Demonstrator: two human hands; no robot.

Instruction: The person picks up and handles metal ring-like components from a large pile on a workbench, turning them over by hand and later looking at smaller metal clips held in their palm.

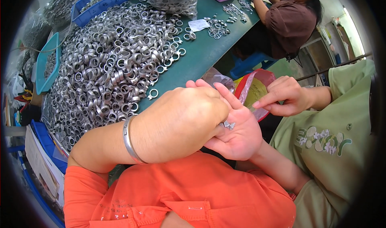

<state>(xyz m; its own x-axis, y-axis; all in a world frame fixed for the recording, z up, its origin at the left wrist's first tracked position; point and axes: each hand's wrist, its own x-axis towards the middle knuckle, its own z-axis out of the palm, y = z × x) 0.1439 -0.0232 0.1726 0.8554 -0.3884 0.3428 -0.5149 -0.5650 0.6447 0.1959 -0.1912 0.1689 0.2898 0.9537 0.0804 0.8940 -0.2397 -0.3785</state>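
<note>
Small metal pieces lie in my right hand's open palm, where my left hand, bangle on its wrist, pinches at them with closed fingertips. Left of both, a heap of metal rings covers the green table. Rightward, another person's hand points a finger.

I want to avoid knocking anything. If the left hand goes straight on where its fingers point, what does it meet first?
Probably the small silver metal pieces lying in the open right hand; the left hand seems almost on them already, though depth is unclear.
</note>
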